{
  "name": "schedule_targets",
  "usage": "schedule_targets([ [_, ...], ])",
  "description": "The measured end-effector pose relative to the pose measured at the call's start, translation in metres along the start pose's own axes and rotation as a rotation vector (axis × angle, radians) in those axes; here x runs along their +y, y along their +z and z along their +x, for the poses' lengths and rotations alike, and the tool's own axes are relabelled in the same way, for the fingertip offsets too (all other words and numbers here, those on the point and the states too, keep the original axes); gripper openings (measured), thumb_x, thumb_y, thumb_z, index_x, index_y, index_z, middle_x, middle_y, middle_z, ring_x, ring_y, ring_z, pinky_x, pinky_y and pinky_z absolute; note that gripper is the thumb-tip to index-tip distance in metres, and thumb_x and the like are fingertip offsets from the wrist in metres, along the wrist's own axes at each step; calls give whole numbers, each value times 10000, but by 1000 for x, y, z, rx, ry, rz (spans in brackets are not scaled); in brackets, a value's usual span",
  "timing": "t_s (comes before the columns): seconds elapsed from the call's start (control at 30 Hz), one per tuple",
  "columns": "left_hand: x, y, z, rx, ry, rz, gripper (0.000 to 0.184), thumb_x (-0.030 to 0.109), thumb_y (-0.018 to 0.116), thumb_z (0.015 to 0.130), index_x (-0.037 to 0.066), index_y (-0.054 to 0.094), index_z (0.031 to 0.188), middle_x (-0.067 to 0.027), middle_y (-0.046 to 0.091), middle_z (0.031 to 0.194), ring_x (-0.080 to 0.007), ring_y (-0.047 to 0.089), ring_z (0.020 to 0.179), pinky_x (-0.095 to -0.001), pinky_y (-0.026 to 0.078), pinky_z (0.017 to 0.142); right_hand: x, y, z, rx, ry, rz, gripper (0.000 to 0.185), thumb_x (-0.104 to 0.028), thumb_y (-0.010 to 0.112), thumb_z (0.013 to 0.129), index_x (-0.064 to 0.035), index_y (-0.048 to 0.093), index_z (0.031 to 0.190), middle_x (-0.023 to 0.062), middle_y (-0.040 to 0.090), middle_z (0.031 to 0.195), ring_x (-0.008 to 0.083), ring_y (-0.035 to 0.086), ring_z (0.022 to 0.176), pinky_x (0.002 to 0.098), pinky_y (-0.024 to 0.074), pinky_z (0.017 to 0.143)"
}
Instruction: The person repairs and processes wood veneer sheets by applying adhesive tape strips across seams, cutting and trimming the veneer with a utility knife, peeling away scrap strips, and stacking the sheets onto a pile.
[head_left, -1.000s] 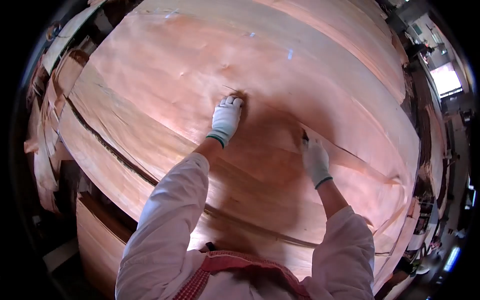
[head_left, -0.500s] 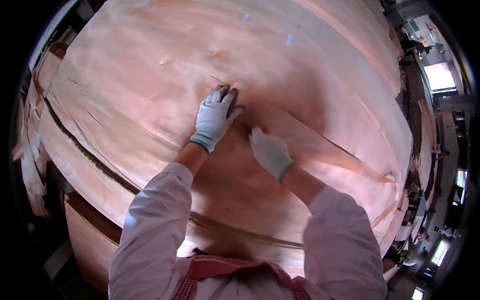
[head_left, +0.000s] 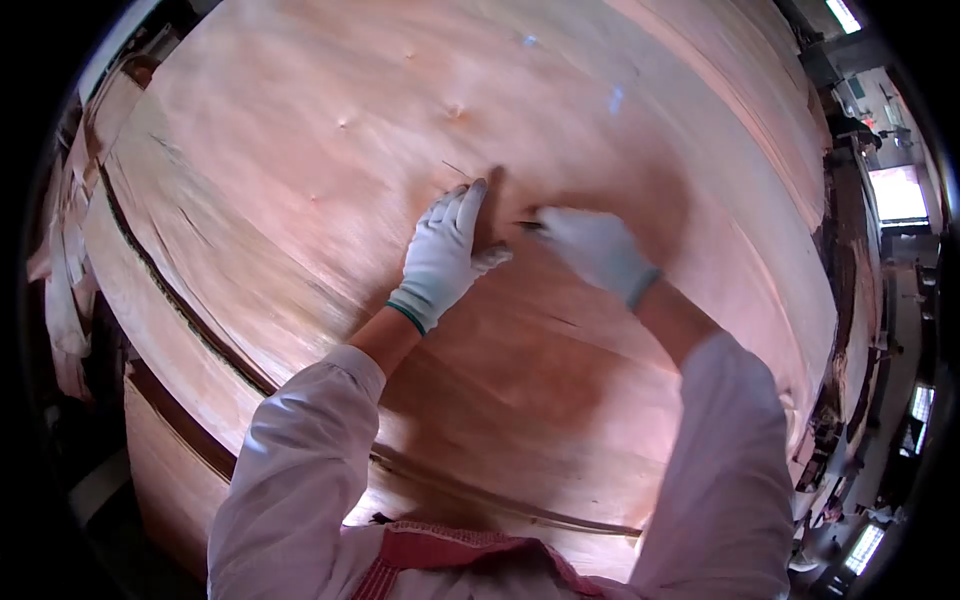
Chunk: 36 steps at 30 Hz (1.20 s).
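A large pinkish wood veneer sheet [head_left: 560,120] spreads beneath both hands. My left hand [head_left: 446,240], in a white glove with a green cuff edge, lies on the sheet with fingers stretched and thumb apart, beside a thin dark slit [head_left: 456,169]. To its right, my right hand [head_left: 590,243], gloved in white, is closed around a small dark tool [head_left: 530,225] whose tip points left, toward my left hand. Most of the tool is hidden in the fingers.
Paler veneer [head_left: 190,225] with a dark, rough edge runs along the left. A stack of boards [head_left: 170,460] stands at lower left. Torn veneer pieces [head_left: 68,310] hang at the far left. Dark stacked edges [head_left: 850,260] and a bright window [head_left: 898,195] show at right.
My right hand came in from the right toward my left hand, then rose and shifted slightly right. My left hand went from curled to spread. The raised veneer flap at right no longer shows.
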<state>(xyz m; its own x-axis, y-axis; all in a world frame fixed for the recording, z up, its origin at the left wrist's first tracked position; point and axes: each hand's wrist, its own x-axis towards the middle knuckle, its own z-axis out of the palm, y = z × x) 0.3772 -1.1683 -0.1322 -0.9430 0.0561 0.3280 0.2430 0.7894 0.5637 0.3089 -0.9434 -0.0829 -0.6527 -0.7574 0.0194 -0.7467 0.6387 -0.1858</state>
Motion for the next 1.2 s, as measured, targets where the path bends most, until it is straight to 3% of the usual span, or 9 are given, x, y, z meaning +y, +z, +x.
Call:
schedule_targets([
  [0.17,-4,-1,3,-113,17,18,737,451,717,775,48,474,1342,-185,503,1316,-356,479,1223,-435,390,1030,-48,0,55,-320,-147,-298,117,-164,521,900,-114,594,977,109,660,797,292,671,721,438,537,583],
  [0.23,-2,-1,5,-52,104,82,698,410,756,750,41,525,1296,-180,508,1320,-348,495,1207,-429,403,1021,-6,19,0,-45,-44,-134,89,-150,543,866,-119,597,931,101,672,731,304,672,633,449,530,524],
  [0.33,3,-3,4,-96,58,118,663,396,735,774,63,531,1309,-152,507,1332,-334,483,1222,-420,400,1025,4,13,-151,-289,524,-262,215,-268,479,976,-78,532,1063,157,649,785,373,619,592,495,477,481],
  [0.37,3,-2,2,-93,76,118,657,394,732,779,66,529,1310,-149,506,1334,-331,480,1223,-421,399,1025,-6,24,-217,91,463,-165,276,-286,486,979,-63,507,1141,176,643,789,398,597,565,517,461,468],
  [0.47,4,0,3,-63,98,139,644,408,712,795,72,525,1312,-143,505,1335,-320,469,1233,-422,393,1027,-72,-9,-293,-418,1121,-71,311,-321,482,986,-143,509,1239,199,642,983,392,635,859,482,516,651],
  [0.67,30,-19,2,-92,76,258,423,341,635,857,83,576,1187,-129,566,1214,-299,518,1154,-423,440,950,-55,-43,-301,190,1028,-73,445,-206,607,858,-142,470,1276,174,547,1198,396,633,858,503,516,683],
  [0.8,41,-10,-7,-337,257,591,208,166,560,859,94,580,1053,-113,605,1126,-275,627,939,-397,522,750,-13,-17,-320,-1,1042,-191,408,-156,606,826,-126,487,1215,131,508,1267,408,638,825,495,526,692],
  [0.97,46,-10,-34,-90,364,538,154,112,535,850,99,579,997,-95,608,1004,-245,656,700,-371,534,542,6,-7,-329,176,1070,-259,277,-165,581,864,-126,516,1131,109,547,1187,378,646,781,479,523,627],
  [1.2,50,-4,-35,-183,323,618,145,117,535,854,94,581,989,-85,588,931,-222,654,696,-371,535,533,-92,-115,-280,688,805,-216,194,-77,578,857,-71,554,1050,130,656,997,314,676,750,391,539,641],
])
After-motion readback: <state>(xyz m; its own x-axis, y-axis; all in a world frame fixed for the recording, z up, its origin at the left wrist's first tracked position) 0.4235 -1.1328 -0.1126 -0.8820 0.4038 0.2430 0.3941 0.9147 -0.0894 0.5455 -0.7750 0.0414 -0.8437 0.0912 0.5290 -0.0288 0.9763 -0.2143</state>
